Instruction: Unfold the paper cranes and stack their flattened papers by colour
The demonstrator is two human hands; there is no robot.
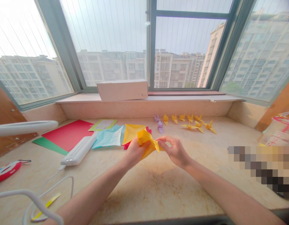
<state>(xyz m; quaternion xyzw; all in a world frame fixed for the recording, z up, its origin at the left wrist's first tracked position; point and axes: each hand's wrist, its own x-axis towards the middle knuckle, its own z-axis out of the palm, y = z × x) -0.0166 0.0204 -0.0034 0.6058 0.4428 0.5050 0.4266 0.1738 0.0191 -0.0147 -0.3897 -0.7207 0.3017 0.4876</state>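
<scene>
A partly folded piece of yellow origami paper is held in the air above the marble-look counter. My left hand grips its left side, the thumb lying across the paper. At the right, the fingertips of my right hand pinch close to a narrow folded point. Behind my hands lie a yellow sheet and crumpled light-blue paper. Farther back on the right stand several yellow paper cranes, with two purple ones, one of them a purple crane, at their left.
On the left are red paper, green paper, a white power bank with a cable, and a red-and-white object. A white box rests on the window ledge. A clear plastic container stands at the right edge.
</scene>
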